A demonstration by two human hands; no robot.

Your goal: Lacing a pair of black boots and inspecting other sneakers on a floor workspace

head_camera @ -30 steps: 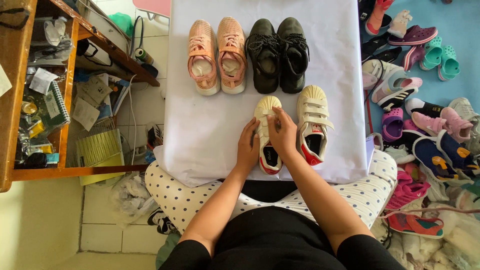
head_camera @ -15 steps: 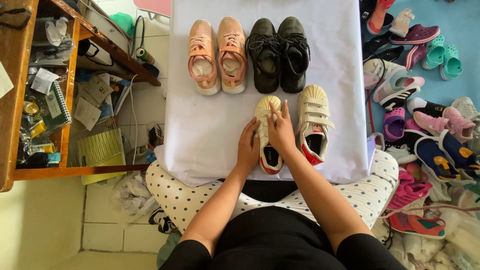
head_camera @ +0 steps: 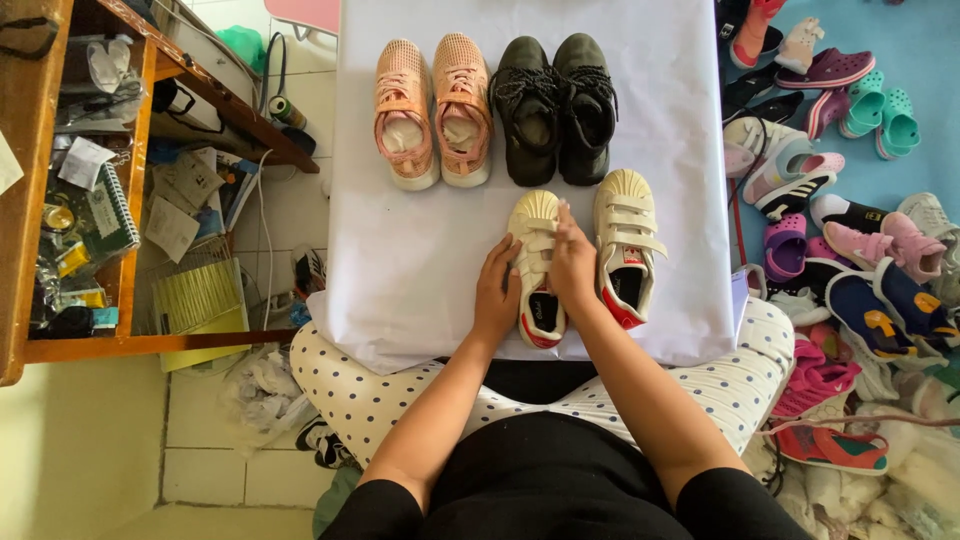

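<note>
Both my hands rest on a cream strap sneaker (head_camera: 537,225) with a red heel, lying on a white sheet (head_camera: 400,270) over my lap. My left hand (head_camera: 497,295) cups its left side. My right hand (head_camera: 572,268) lies along its right side, fingers stretched over the straps. Its matching cream sneaker (head_camera: 625,255) sits just to the right, untouched. Farther up the sheet stand a pink pair (head_camera: 432,110) and a black pair (head_camera: 558,105), side by side.
A heap of many-coloured shoes and sandals (head_camera: 850,220) covers the blue floor to the right. A wooden shelf (head_camera: 110,180) crammed with papers and small items stands at the left. Crumpled plastic (head_camera: 260,385) lies on the tiled floor.
Both hands stay on the left cream sneaker; my right hand's fingers have shifted slightly up along its straps. The other shoes have not moved.
</note>
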